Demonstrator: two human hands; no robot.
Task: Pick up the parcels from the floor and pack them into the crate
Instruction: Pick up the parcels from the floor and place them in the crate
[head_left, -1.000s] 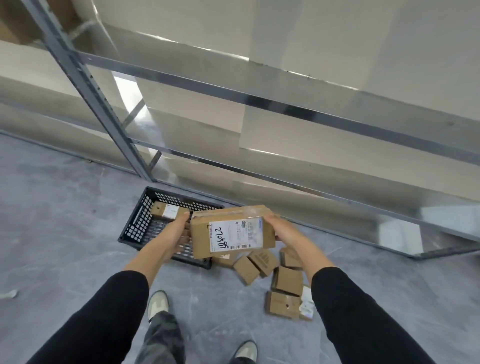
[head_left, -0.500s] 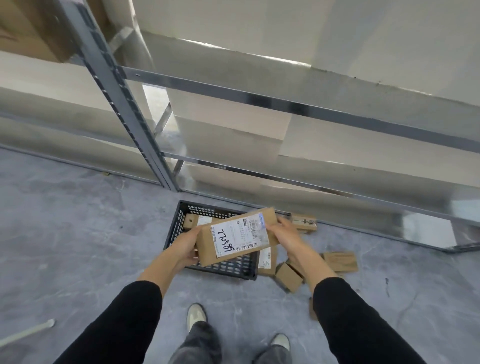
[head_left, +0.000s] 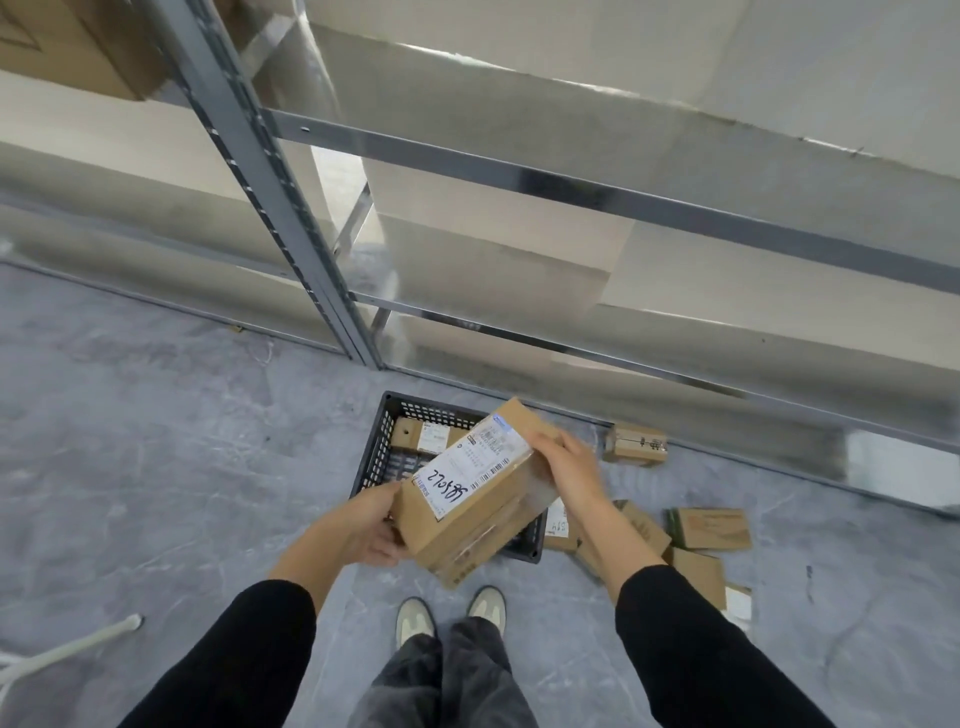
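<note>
Long brown cardboard parcel with a white shipping label (head_left: 475, 488) was held tilted above the black perforated plastic crate (head_left: 387, 447), near end low, far end raised. Left hand (head_left: 371, 525) gripped the near end, fingers wrapped under and clamped on it. Right hand (head_left: 566, 467) lay on the far upper edge, fingers closed over the corner.

Crate on the grey floor (head_left: 156, 467) below the metal shelving (head_left: 291, 218); one small labelled box (head_left: 421, 435) already inside. Several small cardboard parcels (head_left: 709, 527) lay loose on the floor right of the crate.

Risks, judged: parcel looked nearly as long as the crate, so a skewed lowering could hang it on the rim or crush the small box. Steep tilt could let it slip from the left hand.
</note>
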